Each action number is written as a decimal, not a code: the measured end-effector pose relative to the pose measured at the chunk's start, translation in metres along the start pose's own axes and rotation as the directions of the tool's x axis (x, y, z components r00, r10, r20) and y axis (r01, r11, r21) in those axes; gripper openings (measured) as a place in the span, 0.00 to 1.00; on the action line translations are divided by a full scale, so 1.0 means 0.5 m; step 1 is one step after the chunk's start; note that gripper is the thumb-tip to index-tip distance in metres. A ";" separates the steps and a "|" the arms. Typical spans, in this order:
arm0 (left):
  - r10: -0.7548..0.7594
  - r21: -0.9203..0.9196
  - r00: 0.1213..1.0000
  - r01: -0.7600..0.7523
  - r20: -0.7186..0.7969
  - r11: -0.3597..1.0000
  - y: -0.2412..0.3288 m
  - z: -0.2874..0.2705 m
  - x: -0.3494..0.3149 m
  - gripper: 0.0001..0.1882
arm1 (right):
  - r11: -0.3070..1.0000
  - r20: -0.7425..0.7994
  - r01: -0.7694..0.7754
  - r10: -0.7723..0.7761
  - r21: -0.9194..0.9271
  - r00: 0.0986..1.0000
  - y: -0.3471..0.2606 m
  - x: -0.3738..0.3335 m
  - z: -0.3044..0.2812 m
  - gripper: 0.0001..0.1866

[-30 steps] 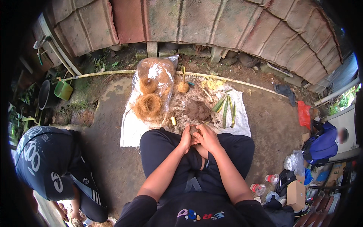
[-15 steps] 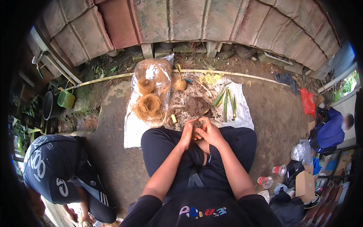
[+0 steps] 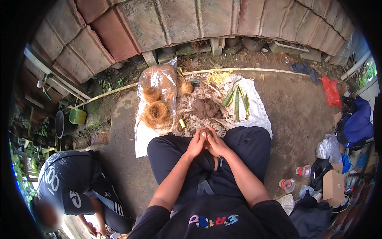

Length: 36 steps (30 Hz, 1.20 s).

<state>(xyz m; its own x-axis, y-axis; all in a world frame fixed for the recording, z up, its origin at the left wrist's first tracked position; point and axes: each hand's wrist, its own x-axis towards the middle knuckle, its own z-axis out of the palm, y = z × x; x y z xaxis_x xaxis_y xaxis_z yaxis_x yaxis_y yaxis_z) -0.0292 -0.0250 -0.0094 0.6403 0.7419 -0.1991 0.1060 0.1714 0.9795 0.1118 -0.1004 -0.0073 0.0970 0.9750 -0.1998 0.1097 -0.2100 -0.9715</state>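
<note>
My left hand (image 3: 196,144) and my right hand (image 3: 216,145) are cupped together above my crossed legs. Between them is a lump of dark soil (image 3: 206,132), mostly covered by the fingers and thumbs. Just beyond lies a pile of moist dark soil (image 3: 205,108) on a white sack (image 3: 258,104). To its left sit a nest of brown fibre (image 3: 154,113) and a clear plastic bag (image 3: 162,72) with more fibre. A fibre-wrapped ball (image 3: 186,88) with an upright leaf stands behind. A small yellow-and-white spool-like cylinder (image 3: 182,123) lies near my left knee. Long green leaves (image 3: 237,104) lie at the right.
At the lower left a person in dark clothes (image 3: 75,179) bends forward. A long pole (image 3: 246,69) runs behind the sack. On the right are plastic cups (image 3: 287,185), a cardboard box (image 3: 333,187), a blue backpack (image 3: 356,119) and a red bag (image 3: 331,91). A green container (image 3: 77,115) hangs left.
My hands have closed more tightly together around the soil lump, and my right hand has dropped slightly. The whole view has shifted and turned a little.
</note>
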 end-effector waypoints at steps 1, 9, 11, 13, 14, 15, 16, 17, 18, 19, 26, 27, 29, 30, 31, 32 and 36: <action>-0.007 0.047 1.000 0.008 -0.015 0.999 0.004 0.002 -0.003 0.22 | 0.999 -0.002 0.007 -0.007 -0.031 1.000 -0.006 0.001 0.000 0.39; -0.089 0.287 0.995 0.099 -0.047 0.953 0.031 0.011 -0.017 0.22 | 0.997 -0.067 0.017 -0.022 -0.081 0.998 -0.020 0.000 0.001 0.31; -0.037 0.335 0.996 0.060 -0.075 0.940 0.027 0.017 -0.016 0.22 | 0.996 -0.116 0.046 -0.056 -0.082 0.992 -0.010 0.003 0.004 0.29; -0.011 0.362 0.996 0.044 -0.092 0.931 0.026 0.023 -0.016 0.21 | 0.993 -0.169 0.071 -0.086 -0.091 0.982 -0.002 0.009 0.009 0.26; -0.011 0.365 0.995 0.046 -0.096 0.930 0.028 0.026 -0.016 0.21 | 0.995 -0.174 0.060 -0.072 -0.075 0.982 0.003 0.011 0.010 0.25; -0.011 0.368 0.995 0.048 -0.100 0.929 0.030 0.029 -0.015 0.21 | 0.997 -0.179 0.049 -0.059 -0.058 0.982 0.007 0.013 0.011 0.24; -0.027 0.366 0.995 0.062 -0.101 0.928 0.028 0.029 -0.015 0.21 | 0.998 -0.181 0.039 -0.046 -0.042 0.982 0.006 0.015 0.012 0.23; -0.042 0.365 0.994 0.076 -0.101 0.928 0.026 0.029 -0.014 0.20 | 0.999 -0.187 0.036 -0.042 -0.037 0.982 0.006 0.016 0.012 0.23; -0.057 0.364 0.993 0.091 -0.101 0.927 0.024 0.028 -0.013 0.20 | 0.999 -0.193 0.033 -0.038 -0.031 0.980 0.006 0.017 0.012 0.22; -0.059 0.348 0.992 0.093 -0.108 0.933 0.015 0.025 -0.011 0.20 | 0.999 -0.197 0.030 -0.035 -0.027 0.980 0.003 0.018 0.012 0.21; -0.044 0.218 0.988 0.076 -0.148 0.973 -0.005 0.025 0.002 0.19 | 1.000 -0.210 0.010 -0.009 0.005 0.978 0.002 0.027 0.009 0.19; -0.051 0.180 0.987 0.079 -0.154 0.981 -0.011 0.020 0.002 0.19 | 1.000 -0.192 0.008 -0.005 0.014 0.981 0.000 0.030 0.011 0.19; -0.064 0.072 0.983 0.077 -0.173 0.994 -0.019 0.018 0.006 0.19 | 0.999 -0.138 0.024 -0.020 0.031 0.990 0.003 0.031 0.009 0.20; -0.072 0.018 0.980 0.076 -0.183 0.997 -0.023 0.015 0.005 0.19 | 0.997 -0.136 0.053 -0.046 0.047 0.990 0.003 0.031 0.012 0.20; -0.106 0.021 0.977 0.112 -0.187 0.993 -0.014 0.018 0.009 0.19 | 0.995 -0.138 0.087 -0.078 0.058 0.987 0.009 0.040 0.011 0.21; -0.108 -0.006 0.975 0.109 -0.192 0.994 -0.007 0.026 0.010 0.19 | 0.990 -0.140 0.121 -0.110 0.069 0.984 0.015 0.044 0.009 0.22; -0.113 -0.048 0.977 0.106 -0.181 0.993 0.014 0.036 0.010 0.21 | 0.895 -0.006 -0.018 0.024 0.446 1.000 0.061 0.055 0.011 0.23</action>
<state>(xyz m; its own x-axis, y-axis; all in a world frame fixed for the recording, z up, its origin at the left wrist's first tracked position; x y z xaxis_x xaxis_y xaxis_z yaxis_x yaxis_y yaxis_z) -0.0115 -0.0318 -0.0029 0.4757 0.8229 -0.3106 0.1363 0.2799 0.9503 0.1124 -0.0793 -0.0430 0.1058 0.9693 -0.2219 -0.3447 -0.1736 -0.9225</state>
